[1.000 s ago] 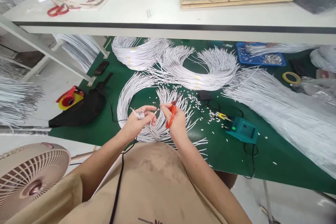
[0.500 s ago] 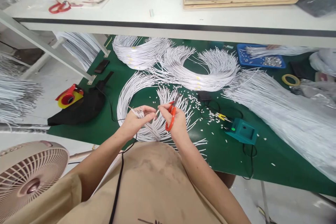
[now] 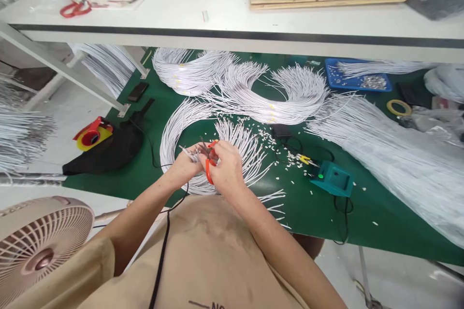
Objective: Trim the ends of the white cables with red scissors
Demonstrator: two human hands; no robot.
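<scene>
My left hand (image 3: 184,168) is closed around a small bunch of white wires (image 3: 189,154) whose ends stick out past the fingers. Close against it, my right hand (image 3: 229,164) grips red-handled scissors (image 3: 209,172). The scissors' dark blades are at the left fingertips, partly hidden by the fingers, so I cannot tell whether they touch a wire. Beneath both hands lies a curved bundle of white wires (image 3: 170,135) on the green table (image 3: 300,217). Small white cut pieces (image 3: 266,140) are scattered to the right of the hands.
Larger wire coils (image 3: 195,75) lie behind, and a plastic-wrapped wire bundle (image 3: 391,164) runs down the right. A teal device (image 3: 331,178) stands at right, with a blue tray (image 3: 357,84) beyond it. A tape dispenser (image 3: 92,135) and a fan (image 3: 47,246) are at left. A white shelf (image 3: 181,19) spans the back.
My right hand has moved left with the scissors and turned, bringing the blades to my left hand. The left hand keeps its wires in nearly the same place.
</scene>
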